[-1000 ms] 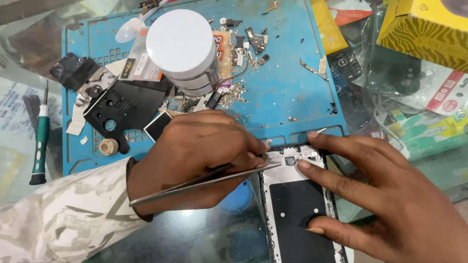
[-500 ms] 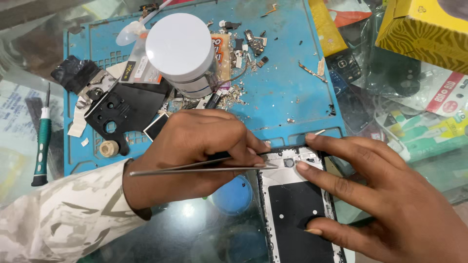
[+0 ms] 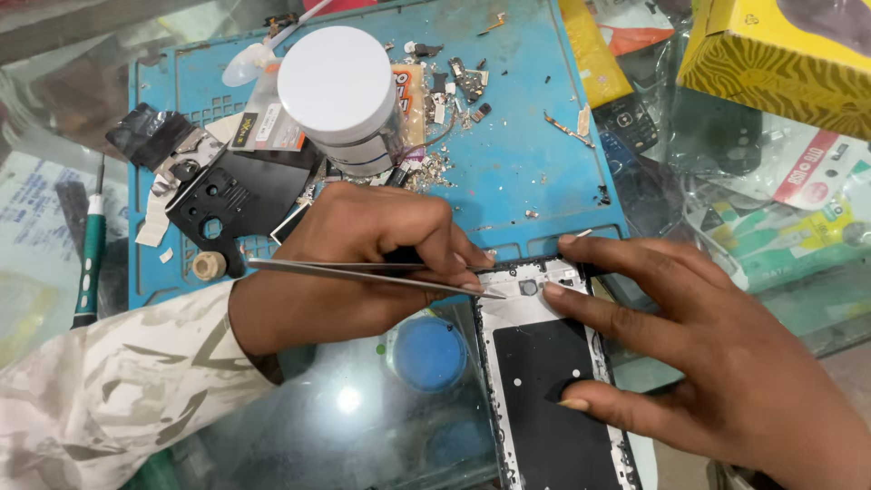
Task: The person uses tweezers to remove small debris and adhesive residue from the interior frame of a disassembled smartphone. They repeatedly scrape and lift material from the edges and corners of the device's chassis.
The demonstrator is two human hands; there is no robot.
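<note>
An opened phone [image 3: 544,381] lies back-side up on the glass table, its white and black inner frame showing. My left hand [image 3: 363,263] pinches metal tweezers [image 3: 363,272], and their tip rests at the phone's top edge beside a small round part [image 3: 528,288]. My right hand [image 3: 708,363] lies spread over the phone, fingers pressing its top and its right side.
A blue work mat [image 3: 508,154] lies behind the phone, holding a white round jar [image 3: 340,91], a black phone back cover [image 3: 236,195], several small screws and scraps. A green-handled screwdriver [image 3: 89,263] is at far left, a yellow box [image 3: 780,54] at top right, a blue disc [image 3: 428,352] under the glass.
My left hand has swung the tweezers from a slanted angle to nearly level, with the tip staying at the phone's top edge. My right hand has stayed on the phone.
</note>
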